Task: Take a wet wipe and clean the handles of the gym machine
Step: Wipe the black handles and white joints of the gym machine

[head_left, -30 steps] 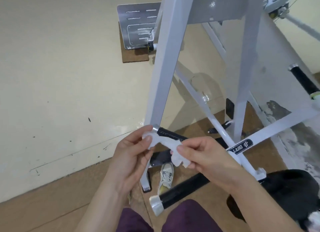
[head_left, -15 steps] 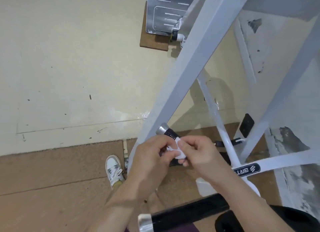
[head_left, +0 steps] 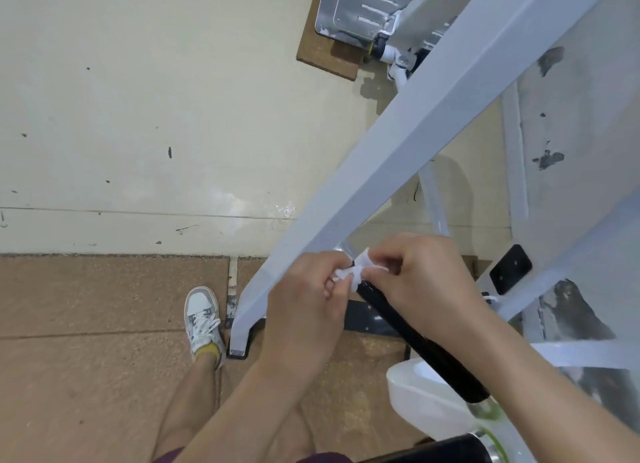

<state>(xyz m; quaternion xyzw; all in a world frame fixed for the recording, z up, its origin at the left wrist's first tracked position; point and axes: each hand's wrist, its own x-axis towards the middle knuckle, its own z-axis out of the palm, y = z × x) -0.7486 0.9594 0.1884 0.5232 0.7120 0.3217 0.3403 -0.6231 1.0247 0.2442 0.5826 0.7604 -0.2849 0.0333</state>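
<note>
A crumpled white wet wipe (head_left: pixel 353 272) sits at the top end of a black handle (head_left: pixel 415 338) of the white gym machine. My left hand (head_left: pixel 304 310) pinches the wipe from the left. My right hand (head_left: pixel 419 275) pinches it from the right, fingers curled over the handle's upper end. The handle slopes down to the right, toward a white bracket (head_left: pixel 426 403). A second black handle (head_left: pixel 446 450) with a metal cap shows at the bottom edge.
A thick white frame beam (head_left: pixel 408 151) runs diagonally just above my hands. A metal footplate (head_left: pixel 356 9) lies at the top on a brown mat. My shoe (head_left: pixel 202 320) stands on the brown floor. A cream wall fills the left.
The view has swung down and closer. The wipe, stretched between both hands a second ago, is now bunched up against the handle's top end, with more of the black handle showing below.
</note>
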